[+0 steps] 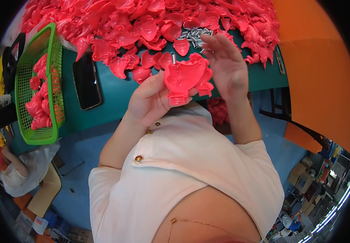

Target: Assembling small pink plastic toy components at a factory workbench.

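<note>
My left hand [150, 97] is closed around a hollow red plastic shell [185, 77], its inner side turned up. A small metal spring [173, 58] stands upright at the shell's upper left edge. Beside the shell, on its right, my right hand [229, 73] is raised with fingers bent and apart, and nothing shows in it. Just beyond that hand lies a heap of small metal springs [193, 36] on the green table [260, 79]. A loose red piece [181, 47] rests in front of the springs.
A large pile of red plastic pieces [118, 32] covers the far part of the table. At the left stand a black phone [87, 81] and a green basket [55, 93] holding red parts. Another person [21, 170] sits at the far left. An orange panel [316, 65] rises at the right.
</note>
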Motion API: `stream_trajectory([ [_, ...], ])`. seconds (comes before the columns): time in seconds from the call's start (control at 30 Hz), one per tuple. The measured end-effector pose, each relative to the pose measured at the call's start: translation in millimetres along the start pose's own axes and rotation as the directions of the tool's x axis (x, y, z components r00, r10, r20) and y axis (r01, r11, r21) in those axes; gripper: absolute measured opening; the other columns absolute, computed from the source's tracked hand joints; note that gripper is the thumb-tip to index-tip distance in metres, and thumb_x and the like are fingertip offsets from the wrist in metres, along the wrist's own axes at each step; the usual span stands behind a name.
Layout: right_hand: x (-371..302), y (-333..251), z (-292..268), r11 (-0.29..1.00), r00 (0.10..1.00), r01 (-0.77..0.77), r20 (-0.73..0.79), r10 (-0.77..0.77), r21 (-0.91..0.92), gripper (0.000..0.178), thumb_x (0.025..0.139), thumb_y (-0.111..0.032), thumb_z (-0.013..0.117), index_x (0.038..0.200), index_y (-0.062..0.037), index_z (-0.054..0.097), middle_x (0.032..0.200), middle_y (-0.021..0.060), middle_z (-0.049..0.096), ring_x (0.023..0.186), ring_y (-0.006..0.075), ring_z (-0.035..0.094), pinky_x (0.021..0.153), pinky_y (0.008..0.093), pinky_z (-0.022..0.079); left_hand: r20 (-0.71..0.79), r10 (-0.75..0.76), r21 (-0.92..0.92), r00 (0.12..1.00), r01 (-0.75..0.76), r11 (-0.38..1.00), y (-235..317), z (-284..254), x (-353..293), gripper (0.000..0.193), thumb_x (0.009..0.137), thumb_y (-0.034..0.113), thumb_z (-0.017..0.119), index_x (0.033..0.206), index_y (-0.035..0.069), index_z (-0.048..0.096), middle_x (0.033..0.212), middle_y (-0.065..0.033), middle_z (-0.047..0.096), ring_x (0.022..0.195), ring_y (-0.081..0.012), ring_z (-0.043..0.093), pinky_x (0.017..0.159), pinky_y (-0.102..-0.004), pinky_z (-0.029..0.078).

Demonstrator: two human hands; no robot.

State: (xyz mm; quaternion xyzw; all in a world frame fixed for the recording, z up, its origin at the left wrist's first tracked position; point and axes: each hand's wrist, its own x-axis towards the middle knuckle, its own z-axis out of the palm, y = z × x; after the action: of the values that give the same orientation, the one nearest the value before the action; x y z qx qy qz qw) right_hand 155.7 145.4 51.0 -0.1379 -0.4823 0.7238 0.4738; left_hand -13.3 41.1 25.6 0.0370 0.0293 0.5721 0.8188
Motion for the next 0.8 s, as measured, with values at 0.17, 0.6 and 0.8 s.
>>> stream_trajectory([
  [0.17, -19.8, 14.7, -1.7, 0.985, 0.98, 0.074, 0.196, -0.042, -0.155, 0.09, 0.055, -0.015, 0.086, 0.13, 0.0053, 0.041, 0.129, 0.0203, 0.047, 0.119, 0.0286, 0.047, 0.101, 0.0394, 0.037, 0.075, -0.032, -0.237, 0.997, 0.049, 0.97, -0.9, -3.4, -0.9, 0.05, 0.095, 0.032, 0.04, 0.13, -0.003, 0.035, 0.128, -0.0224, 0.044, 0.111, -0.0397, 0.051, 0.093, -0.0453, 0.046],
  [0.6, -12.3, -7.5, -7.9, 0.843, 0.935, 0.314, 0.295, -0.195, -0.438, 0.075, 0.067, -0.017, 0.077, 0.127, 0.0103, 0.041, 0.125, 0.03, 0.047, 0.116, 0.0407, 0.047, 0.099, 0.0495, 0.037, -0.29, 0.355, 0.635, 0.889, -0.098, 0.766, 2.3, 33.4, -1.8, 0.034, 0.091, 0.016, 0.054, 0.119, -0.004, 0.052, 0.107, -0.0096, 0.062, 0.093, -0.0154, 0.062, 0.079, -0.0284, 0.053],
  [0.8, -8.6, -10.1, -3.9, 0.72, 0.892, 0.424, 0.389, -0.229, -0.549, 0.07, 0.068, -0.016, 0.076, 0.123, 0.0122, 0.044, 0.122, 0.0302, 0.049, 0.115, 0.0401, 0.049, 0.097, 0.0482, 0.039, -0.27, 0.316, 0.61, 0.91, -0.092, 0.787, 3.2, 37.8, -0.5, 0.035, 0.091, 0.017, 0.055, 0.118, -0.005, 0.053, 0.106, -0.0107, 0.062, 0.092, -0.0154, 0.062, 0.08, -0.0285, 0.053],
])
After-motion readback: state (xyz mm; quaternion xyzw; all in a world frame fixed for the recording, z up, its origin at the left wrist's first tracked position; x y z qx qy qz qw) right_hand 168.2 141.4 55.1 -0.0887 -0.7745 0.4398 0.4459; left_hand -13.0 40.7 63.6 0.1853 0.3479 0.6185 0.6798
